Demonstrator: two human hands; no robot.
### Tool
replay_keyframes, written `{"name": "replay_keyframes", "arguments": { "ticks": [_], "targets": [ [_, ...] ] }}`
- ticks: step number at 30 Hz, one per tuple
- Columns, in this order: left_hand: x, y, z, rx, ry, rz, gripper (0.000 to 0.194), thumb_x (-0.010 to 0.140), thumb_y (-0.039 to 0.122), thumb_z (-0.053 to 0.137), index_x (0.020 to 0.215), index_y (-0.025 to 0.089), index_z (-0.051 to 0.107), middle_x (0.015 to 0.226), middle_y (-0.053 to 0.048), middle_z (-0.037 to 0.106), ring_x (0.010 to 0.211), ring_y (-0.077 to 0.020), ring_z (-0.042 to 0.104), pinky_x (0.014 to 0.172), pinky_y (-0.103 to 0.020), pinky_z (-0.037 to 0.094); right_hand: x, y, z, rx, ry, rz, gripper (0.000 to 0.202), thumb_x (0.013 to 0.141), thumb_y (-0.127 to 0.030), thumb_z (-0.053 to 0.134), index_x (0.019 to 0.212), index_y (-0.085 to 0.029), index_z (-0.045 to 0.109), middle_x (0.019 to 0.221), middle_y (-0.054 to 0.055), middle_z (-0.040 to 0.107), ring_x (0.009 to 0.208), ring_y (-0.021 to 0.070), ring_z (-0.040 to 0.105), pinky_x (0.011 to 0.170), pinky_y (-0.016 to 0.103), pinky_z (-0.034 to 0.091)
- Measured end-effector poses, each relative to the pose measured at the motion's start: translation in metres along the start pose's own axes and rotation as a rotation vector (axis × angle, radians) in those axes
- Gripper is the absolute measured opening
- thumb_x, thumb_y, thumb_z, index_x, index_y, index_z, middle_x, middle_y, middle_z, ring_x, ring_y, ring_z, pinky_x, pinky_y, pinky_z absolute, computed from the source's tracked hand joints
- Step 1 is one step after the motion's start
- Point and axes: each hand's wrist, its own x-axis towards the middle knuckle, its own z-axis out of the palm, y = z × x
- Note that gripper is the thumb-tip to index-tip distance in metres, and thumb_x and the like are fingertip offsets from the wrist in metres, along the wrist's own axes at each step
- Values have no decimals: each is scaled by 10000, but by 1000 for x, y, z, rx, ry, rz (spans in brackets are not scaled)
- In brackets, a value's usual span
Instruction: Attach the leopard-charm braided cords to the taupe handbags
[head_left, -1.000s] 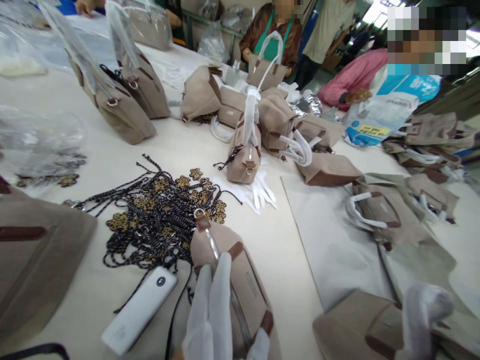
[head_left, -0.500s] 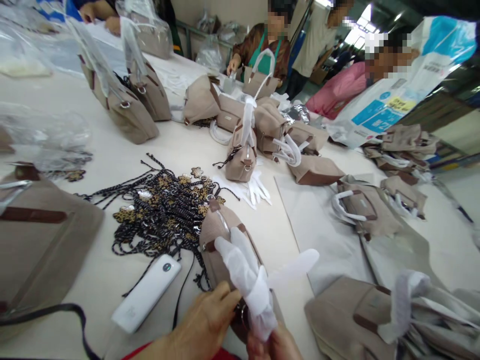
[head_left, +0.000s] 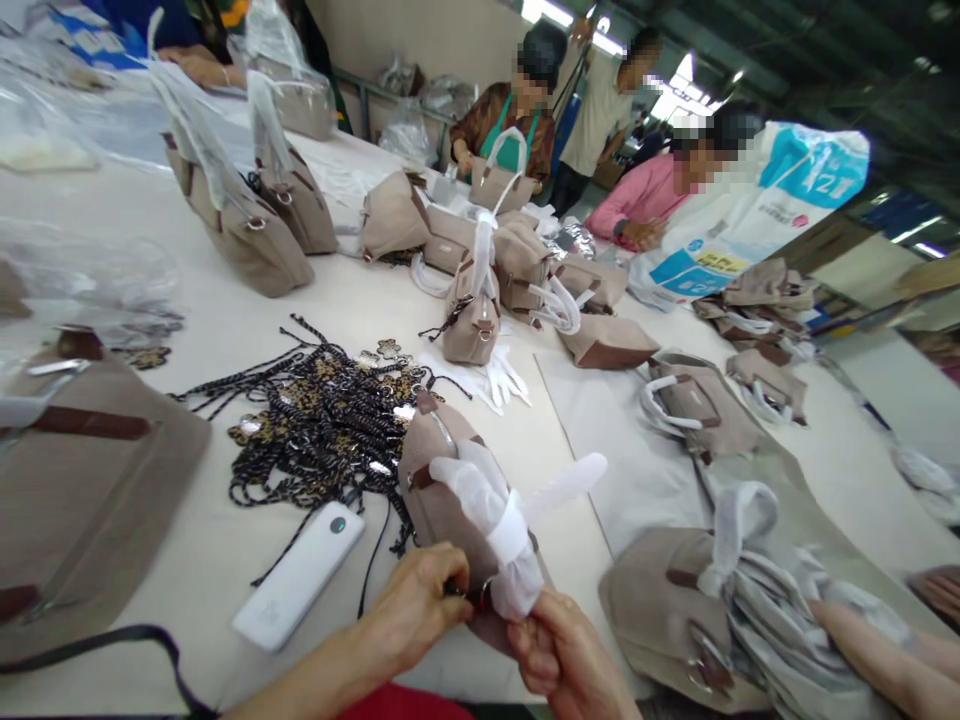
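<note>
A small beige handbag (head_left: pixel 439 470) with brown trim lies on the table in front of me, its handles wrapped in white foam (head_left: pixel 495 515). My left hand (head_left: pixel 412 605) pinches the bag's near end by a metal ring. My right hand (head_left: pixel 559 650) grips the base of the white-wrapped handles. Just beyond the bag lies a heap of black braided cords with leopard-print flower charms (head_left: pixel 315 420).
A white power bank (head_left: pixel 298 575) lies left of my hands. Beige bags stand and lie all over the table (head_left: pixel 225 320), one large at the left (head_left: pixel 82 480), one at the right (head_left: pixel 675 600). Several people work at the far side. Another person's arm (head_left: pixel 885 650) reaches in at the lower right.
The view has risen and pulled back. My bare hands have come into view at the bag's near end, and the white-wrapped handles have been gathered together and gripped.
</note>
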Motion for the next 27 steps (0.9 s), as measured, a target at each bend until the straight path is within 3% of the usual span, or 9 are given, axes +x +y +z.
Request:
{"name": "replay_keyframes", "arguments": {
  "ticks": [3, 7, 12, 17, 22, 25, 27],
  "targets": [
    [1, -3, 1, -219, -44, -81, 100, 586, 192, 555, 598, 195, 456, 562, 43, 490, 595, -140, 454, 556, -243, 318, -2, -1, -1, -31, 28, -55, 416, 659, -524, 650, 640, -133, 510, 430, -67, 480, 312, -25, 182, 354, 155, 67],
    [0, -2, 3, -454, -112, -98, 137, 551, 225, 536, 652, 193, 448, 560, 53, 503, 540, -109, 426, 512, -223, 296, -6, -3, -4, -98, 73, -156, 422, 666, -532, 651, 637, -133, 516, 448, -56, 494, 326, -14, 204, 361, 163, 76],
    [-3, 2, -2, -479, -146, -211, 179, 511, 242, 576, 660, 143, 575, 524, 56, 477, 479, -76, 350, 441, -206, 215, -6, 4, -7, -249, 177, -271, 481, 675, -607, 617, 627, -139, 518, 468, -51, 506, 328, -7, 218, 359, 170, 98],
    [-5, -7, -4, -496, -189, -268, 151, 484, 255, 596, 588, 146, 582, 462, 49, 510, 354, -57, 328, 376, -211, 187, 1, 19, -9, -418, 286, -382, 504, 669, -654, 582, 578, -163, 512, 388, -95, 325, 335, 26, 229, 353, 190, 109],
    [-10, -18, -12, -558, -165, -304, 175, 468, 280, 635, 560, 143, 576, 419, 51, 509, 307, -37, 314, 354, -203, 143, -1, 28, -1, -480, 376, -477, 514, 718, -662, 519, 794, -158, 583, 556, -28, 522, 350, 44, 310, 349, 202, 214],
    [-15, -25, -19, -594, -142, -328, 170, 458, 269, 639, 547, 142, 568, 404, 55, 501, 291, -25, 286, 350, -203, 92, -3, 31, 6, -460, 482, -586, 487, 750, -612, 535, 969, -177, 558, 551, -44, 519, 374, 77, 364, 366, 213, 288],
    [-19, -29, -25, -613, -117, -353, 174, 449, 267, 637, 542, 141, 561, 390, 63, 472, 292, -16, 252, 359, -201, 59, -3, 34, 8, -406, 550, -653, 448, 757, -586, 552, 965, -189, 538, 533, -57, 500, 383, 86, 374, 372, 215, 298]
  ]
}}
